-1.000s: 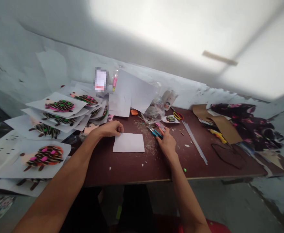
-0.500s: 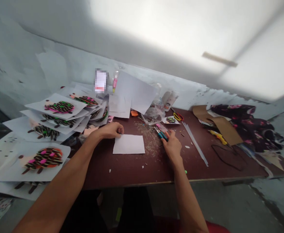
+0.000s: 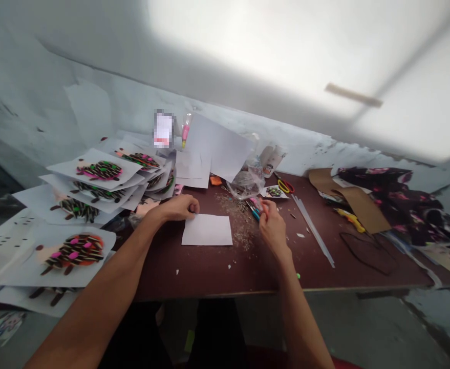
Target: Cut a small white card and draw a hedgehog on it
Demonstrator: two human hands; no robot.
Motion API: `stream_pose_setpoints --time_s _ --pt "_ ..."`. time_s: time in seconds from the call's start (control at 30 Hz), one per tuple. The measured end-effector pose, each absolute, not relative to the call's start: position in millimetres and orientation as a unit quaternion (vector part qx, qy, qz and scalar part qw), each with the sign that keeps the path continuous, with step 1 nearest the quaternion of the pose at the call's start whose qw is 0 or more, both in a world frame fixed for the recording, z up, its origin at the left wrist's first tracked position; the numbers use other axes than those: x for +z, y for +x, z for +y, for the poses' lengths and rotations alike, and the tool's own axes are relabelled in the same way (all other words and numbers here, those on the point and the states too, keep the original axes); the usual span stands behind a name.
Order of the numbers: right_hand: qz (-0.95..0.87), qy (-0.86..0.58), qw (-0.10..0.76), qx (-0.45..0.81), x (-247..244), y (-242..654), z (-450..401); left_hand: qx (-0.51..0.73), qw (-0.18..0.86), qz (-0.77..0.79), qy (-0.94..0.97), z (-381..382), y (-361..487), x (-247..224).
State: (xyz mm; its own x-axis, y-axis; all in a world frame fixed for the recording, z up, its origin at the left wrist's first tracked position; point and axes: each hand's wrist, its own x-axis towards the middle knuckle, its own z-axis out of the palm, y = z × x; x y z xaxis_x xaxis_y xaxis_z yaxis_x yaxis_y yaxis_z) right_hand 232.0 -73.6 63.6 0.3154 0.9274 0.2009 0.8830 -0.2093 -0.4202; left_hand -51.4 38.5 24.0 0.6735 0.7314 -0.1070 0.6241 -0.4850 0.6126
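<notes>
A small blank white sheet of paper (image 3: pixel 207 230) lies flat on the dark red table in front of me. My left hand (image 3: pixel 181 207) rests at its upper left corner, fingers curled and closed; what lies between them is too small to make out. Right of the sheet, my right hand (image 3: pixel 272 222) pinches a thin orange-red pen-like thing (image 3: pixel 262 206), mostly covered by the fingers. Teal-handled tools (image 3: pixel 255 212) lie just beside those fingertips. Small striped seeds and crumbs (image 3: pixel 243 225) are scattered between the sheet and my right hand.
Sheets with hedgehog pictures (image 3: pixel 73 253) are piled at the left. A clear plastic bag (image 3: pixel 245 183), scissors (image 3: pixel 285 186) and a small picture card (image 3: pixel 274 191) lie toward the back. Glue sticks (image 3: pixel 314 230), a yellow glue gun (image 3: pixel 350 219) and dark flowered cloth (image 3: pixel 397 200) are at the right.
My right hand has shifted slightly up among the tools, its fingers drawn closer together on the orange-red thing. My left hand and the sheet have stayed together; the view has swung slightly.
</notes>
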Motion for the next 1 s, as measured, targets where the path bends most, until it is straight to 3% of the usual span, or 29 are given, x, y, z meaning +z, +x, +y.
stream_pose_setpoints --time_s 0.17,0.3,0.4,0.63,0.77,1.0 --pt "-0.685 -0.539 0.344 0.35 70 200 -65 0.088 0.346 0.393 0.847 37 -52 25" --pt "-0.664 -0.398 0.312 0.55 72 172 -50 0.088 0.383 0.398 0.829 35 -54 29" --pt "-0.613 -0.408 0.381 0.559 64 154 -37 0.092 0.393 0.389 0.828 36 -57 31" --pt "-0.556 -0.373 0.375 0.641 42 148 -31 0.091 0.393 0.379 0.833 42 -60 25" --pt "-0.529 -0.418 0.451 0.585 31 150 -30 0.081 0.402 0.373 0.832 45 -61 22" --pt "-0.58 -0.465 0.432 0.51 14 135 -37 0.084 0.398 0.386 0.828 44 -62 21"
